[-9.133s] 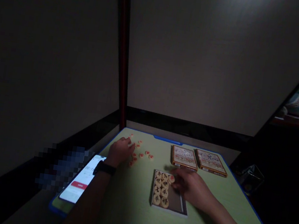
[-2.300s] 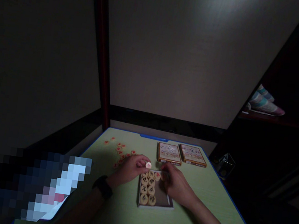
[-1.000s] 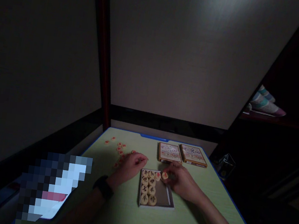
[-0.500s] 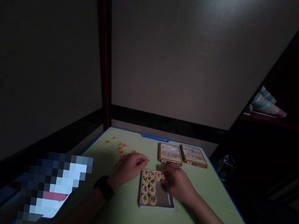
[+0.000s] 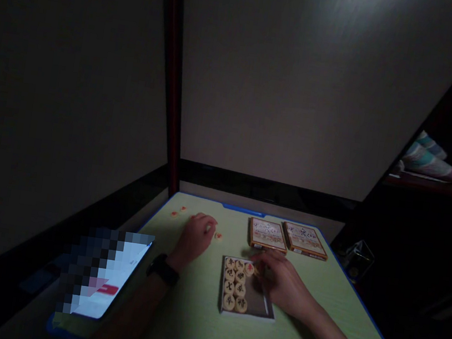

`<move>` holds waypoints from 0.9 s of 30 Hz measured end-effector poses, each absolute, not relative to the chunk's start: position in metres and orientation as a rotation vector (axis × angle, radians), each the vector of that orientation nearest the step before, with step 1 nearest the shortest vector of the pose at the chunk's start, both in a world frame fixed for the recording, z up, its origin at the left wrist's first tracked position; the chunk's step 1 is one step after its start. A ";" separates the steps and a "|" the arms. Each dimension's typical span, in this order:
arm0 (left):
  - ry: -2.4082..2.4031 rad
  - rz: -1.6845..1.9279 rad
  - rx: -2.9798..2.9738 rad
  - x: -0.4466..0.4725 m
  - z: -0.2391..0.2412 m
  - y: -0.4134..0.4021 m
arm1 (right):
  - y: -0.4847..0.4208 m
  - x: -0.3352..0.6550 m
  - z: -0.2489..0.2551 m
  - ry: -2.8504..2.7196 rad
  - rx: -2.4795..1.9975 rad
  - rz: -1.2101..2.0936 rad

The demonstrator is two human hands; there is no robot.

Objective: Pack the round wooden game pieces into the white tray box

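Observation:
A shallow box tray [image 5: 250, 311] stands on the green table, with round wooden Chinese chess pieces [image 5: 239, 290] in its left part. Most carry black characters; one red-marked piece [image 5: 249, 269] lies in the far row. My right hand [image 5: 278, 278] is over the tray's far right corner, its fingers closed on a chess piece, mostly hidden, beside the red one. Over the loose red-marked pieces left of the tray is my left hand [image 5: 194, 238], wearing a dark wristband [image 5: 163, 271]. Its fingers are curled; anything in them is hidden. One loose piece [image 5: 218, 236] lies just right of it.
Two flat printed boxes [image 5: 268, 235] [image 5: 305, 240] lie at the table's far right. More loose pieces [image 5: 174, 214] are near the far left corner. A lit tablet-like screen [image 5: 121, 275], partly pixelated, is at the left edge. Walls rise behind the table.
My left hand has moved left and away from the tray, onto the loose pieces, covering several. My right hand stays at the tray's far right corner. The whole view has shifted slightly.

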State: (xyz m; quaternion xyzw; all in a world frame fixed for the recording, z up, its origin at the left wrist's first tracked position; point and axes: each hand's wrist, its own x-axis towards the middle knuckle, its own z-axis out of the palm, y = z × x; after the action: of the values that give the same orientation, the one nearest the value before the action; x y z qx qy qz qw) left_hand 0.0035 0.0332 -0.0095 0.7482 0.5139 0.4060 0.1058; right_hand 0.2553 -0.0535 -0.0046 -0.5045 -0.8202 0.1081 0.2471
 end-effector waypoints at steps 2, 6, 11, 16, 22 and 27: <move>1.719 1.223 2.246 -0.015 -0.004 0.041 | -0.055 0.256 -0.002 -2.245 -1.369 0.292; 2.082 0.936 2.253 -0.041 0.000 0.047 | -0.056 0.256 -0.003 -2.232 -1.388 0.313; 2.272 0.574 2.266 -0.038 -0.001 0.037 | -0.054 0.257 -0.004 -2.210 -1.336 0.321; 2.453 0.446 2.217 -0.023 -0.008 0.016 | -0.054 0.259 -0.003 -2.155 -1.291 0.336; 2.509 0.449 2.042 -0.015 -0.020 0.001 | -0.052 0.263 -0.005 -2.099 -1.273 0.286; 2.481 0.523 1.981 -0.018 -0.023 0.000 | -0.051 0.262 -0.004 -2.040 -1.263 0.273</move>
State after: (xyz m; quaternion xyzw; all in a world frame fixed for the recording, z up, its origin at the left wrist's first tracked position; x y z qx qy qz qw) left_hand -0.0179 -0.0002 -0.0229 0.6151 0.7706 0.1624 -0.0382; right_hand 0.2619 -0.0510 -0.0035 -0.4888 -0.7896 0.1058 0.3555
